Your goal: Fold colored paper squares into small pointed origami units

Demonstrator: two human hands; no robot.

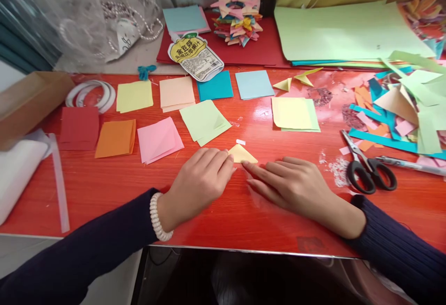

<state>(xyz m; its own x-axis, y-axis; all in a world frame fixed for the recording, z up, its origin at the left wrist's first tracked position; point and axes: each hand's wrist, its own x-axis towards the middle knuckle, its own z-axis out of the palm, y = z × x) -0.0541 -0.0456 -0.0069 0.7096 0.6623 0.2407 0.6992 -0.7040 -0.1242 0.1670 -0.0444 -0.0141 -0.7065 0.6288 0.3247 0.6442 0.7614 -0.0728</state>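
A small yellow paper triangle (pixel 241 153) lies on the red table (pixel 223 221), its long side toward me. My left hand (pixel 199 185) has its fingers curled together, the fingertips pressed on the triangle's left corner. With fingers stretched out, my right hand (pixel 296 182) rests on the table, its index fingertip touching the triangle's lower edge. A tiny white scrap (pixel 240 142) is just beyond the triangle. Stacks of square paper stand behind, among them a green one (pixel 205 121), a pink one (pixel 160 140) and a pale yellow one (pixel 292 113).
Black-handled scissors (pixel 369 168) and a pen (pixel 414 163) lie at the right, near colourful paper scraps (pixel 400 109). Two folded yellow pieces (pixel 284 84) sit farther back. At the left are white rings (pixel 91 96) and a cardboard box (pixel 33 102). A folded-paper stack (pixel 239 23) stands at the back.
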